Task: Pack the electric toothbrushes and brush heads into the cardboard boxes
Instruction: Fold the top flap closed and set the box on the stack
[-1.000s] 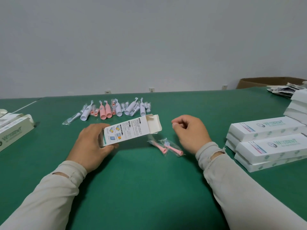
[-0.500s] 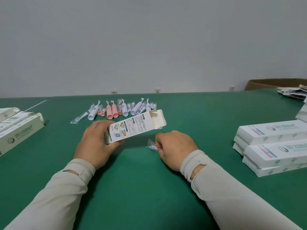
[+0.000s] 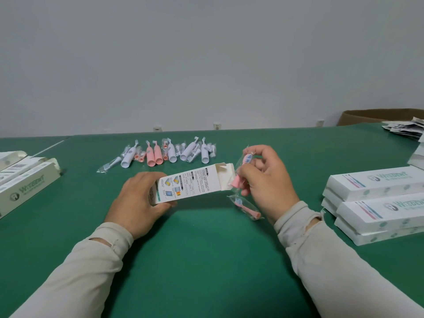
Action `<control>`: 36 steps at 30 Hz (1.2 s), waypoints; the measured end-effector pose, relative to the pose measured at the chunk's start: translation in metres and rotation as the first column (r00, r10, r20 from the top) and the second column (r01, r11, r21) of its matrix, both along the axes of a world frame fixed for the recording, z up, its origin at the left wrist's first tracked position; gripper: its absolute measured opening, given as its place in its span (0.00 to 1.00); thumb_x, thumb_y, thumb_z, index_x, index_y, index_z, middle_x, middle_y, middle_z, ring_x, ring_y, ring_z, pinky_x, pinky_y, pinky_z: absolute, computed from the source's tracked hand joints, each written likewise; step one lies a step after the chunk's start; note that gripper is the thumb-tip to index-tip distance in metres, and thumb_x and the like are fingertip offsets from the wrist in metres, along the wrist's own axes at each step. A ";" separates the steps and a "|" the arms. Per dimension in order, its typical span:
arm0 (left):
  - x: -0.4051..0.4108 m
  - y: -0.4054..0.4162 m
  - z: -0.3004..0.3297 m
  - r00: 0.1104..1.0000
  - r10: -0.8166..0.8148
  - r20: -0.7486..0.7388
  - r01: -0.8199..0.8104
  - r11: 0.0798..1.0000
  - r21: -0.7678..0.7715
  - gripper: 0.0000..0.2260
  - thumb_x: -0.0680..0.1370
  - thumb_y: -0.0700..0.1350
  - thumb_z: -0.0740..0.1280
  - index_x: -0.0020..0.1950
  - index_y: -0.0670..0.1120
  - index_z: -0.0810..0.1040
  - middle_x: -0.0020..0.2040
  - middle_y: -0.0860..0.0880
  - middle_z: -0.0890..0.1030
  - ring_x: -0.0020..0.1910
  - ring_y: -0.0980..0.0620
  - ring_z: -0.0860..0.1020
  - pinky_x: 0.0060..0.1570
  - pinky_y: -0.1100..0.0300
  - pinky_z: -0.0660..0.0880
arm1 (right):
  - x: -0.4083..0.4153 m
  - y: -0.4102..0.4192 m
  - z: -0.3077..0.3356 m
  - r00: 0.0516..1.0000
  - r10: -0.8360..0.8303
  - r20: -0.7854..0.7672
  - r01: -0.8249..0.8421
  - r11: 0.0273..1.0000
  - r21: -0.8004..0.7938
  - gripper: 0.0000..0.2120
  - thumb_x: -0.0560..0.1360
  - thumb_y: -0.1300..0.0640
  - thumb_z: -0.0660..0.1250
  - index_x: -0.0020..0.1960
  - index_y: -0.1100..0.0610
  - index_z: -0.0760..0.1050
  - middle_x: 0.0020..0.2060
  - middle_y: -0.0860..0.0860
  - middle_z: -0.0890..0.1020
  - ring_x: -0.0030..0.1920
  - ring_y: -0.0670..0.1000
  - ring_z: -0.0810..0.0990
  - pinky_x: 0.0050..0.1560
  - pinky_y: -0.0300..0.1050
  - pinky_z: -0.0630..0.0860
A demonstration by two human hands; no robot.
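Fingers (image 3: 246, 174) of the right hand (image 3: 267, 182) pinch a bagged pink brush head (image 3: 241, 174) upright just right of the open end of the toothbrush box (image 3: 190, 185), whose long axis runs leftward into the gripping left hand (image 3: 137, 203).

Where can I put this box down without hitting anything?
Bare green table lies between the two forearms, below the open box. Another free strip runs between the toothbrush row and the boxes at the left. Right side is crowded by stacked boxes.
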State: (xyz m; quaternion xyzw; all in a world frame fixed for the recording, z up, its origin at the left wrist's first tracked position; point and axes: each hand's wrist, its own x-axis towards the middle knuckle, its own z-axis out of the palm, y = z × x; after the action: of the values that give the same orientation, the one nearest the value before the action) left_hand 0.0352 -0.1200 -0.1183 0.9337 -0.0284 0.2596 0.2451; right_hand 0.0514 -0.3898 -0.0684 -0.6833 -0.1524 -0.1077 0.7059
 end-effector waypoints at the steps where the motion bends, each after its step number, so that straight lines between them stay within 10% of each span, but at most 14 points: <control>1: 0.000 -0.001 0.000 1.000 -0.016 -0.002 0.016 1.000 0.004 0.24 0.69 0.51 0.78 0.62 0.59 0.74 0.55 0.60 0.73 0.57 0.51 0.72 0.57 0.49 0.73 | 0.000 0.002 -0.001 0.999 -0.035 0.012 0.035 0.999 0.010 0.13 0.74 0.69 0.64 0.50 0.52 0.73 0.31 0.52 0.81 0.28 0.47 0.79 0.28 0.38 0.74; 22: 0.000 -0.001 0.001 0.999 -0.049 -0.009 0.049 0.999 -0.011 0.25 0.68 0.54 0.78 0.63 0.58 0.75 0.56 0.60 0.74 0.58 0.52 0.72 0.58 0.45 0.74 | 0.007 0.006 -0.011 0.945 -0.327 0.022 0.327 0.933 -0.149 0.02 0.74 0.57 0.72 0.44 0.52 0.83 0.38 0.49 0.83 0.39 0.52 0.83 0.50 0.54 0.82; 28: -0.001 -0.001 0.002 1.000 -0.026 -0.016 0.026 1.000 -0.011 0.25 0.69 0.54 0.78 0.63 0.58 0.74 0.55 0.59 0.74 0.58 0.52 0.72 0.59 0.45 0.73 | 0.004 0.006 -0.012 0.923 -0.329 0.199 0.368 0.905 -0.212 0.10 0.73 0.59 0.74 0.43 0.46 0.76 0.41 0.47 0.80 0.33 0.37 0.77 0.39 0.29 0.74; 36: -0.003 -0.004 0.004 0.997 -0.079 -0.020 0.079 0.997 0.025 0.25 0.68 0.54 0.77 0.63 0.59 0.74 0.56 0.61 0.73 0.58 0.52 0.72 0.59 0.47 0.73 | 0.000 0.011 -0.013 0.914 -0.308 0.262 0.378 0.883 -0.278 0.05 0.73 0.57 0.75 0.40 0.49 0.82 0.40 0.42 0.81 0.39 0.38 0.80 0.39 0.29 0.75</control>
State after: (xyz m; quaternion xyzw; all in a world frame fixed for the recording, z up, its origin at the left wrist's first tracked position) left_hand 0.0322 -0.1237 -0.1147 0.9374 -0.0664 0.2404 0.2432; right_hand 0.0519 -0.3783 -0.0812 -0.7903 -0.1179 -0.2768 0.5338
